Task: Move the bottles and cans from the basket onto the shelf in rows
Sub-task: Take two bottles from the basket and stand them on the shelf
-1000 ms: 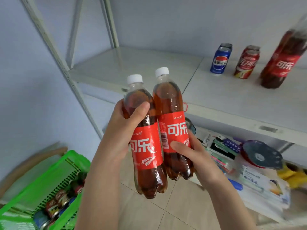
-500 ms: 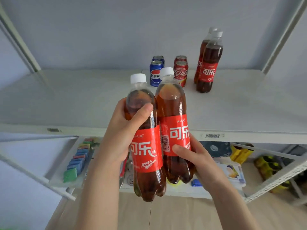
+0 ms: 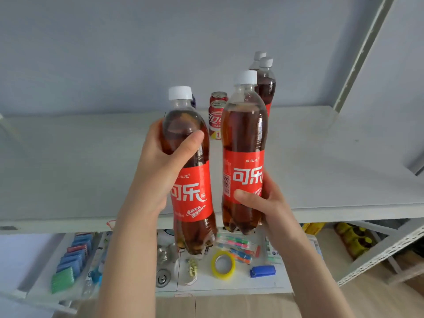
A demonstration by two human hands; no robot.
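Note:
I hold two cola bottles with red labels and white caps in front of the white shelf point(image 3: 321, 171). My left hand point(image 3: 158, 171) grips the left bottle point(image 3: 190, 198) around its upper body. My right hand point(image 3: 263, 200) holds the right bottle point(image 3: 244, 143) by its lower half, higher and a little apart from the left one. On the shelf behind them stand two red cola cans point(image 3: 215, 118) in a line and two more cola bottles point(image 3: 266, 86) at the back right. A blue can is almost hidden behind the left bottle. The basket is out of view.
A lower shelf point(image 3: 229, 288) holds a yellow tape roll point(image 3: 223, 264), a blue block point(image 3: 262, 271), coloured packets point(image 3: 71, 262) and small metal parts. A grey upright post point(image 3: 358, 56) rises at the right. Yellow objects point(image 3: 353, 237) lie low at the right.
Both bottles have risen toward the shelf and separated; the right bottle moved up and to the right. The view has drawn closer to the shelf.

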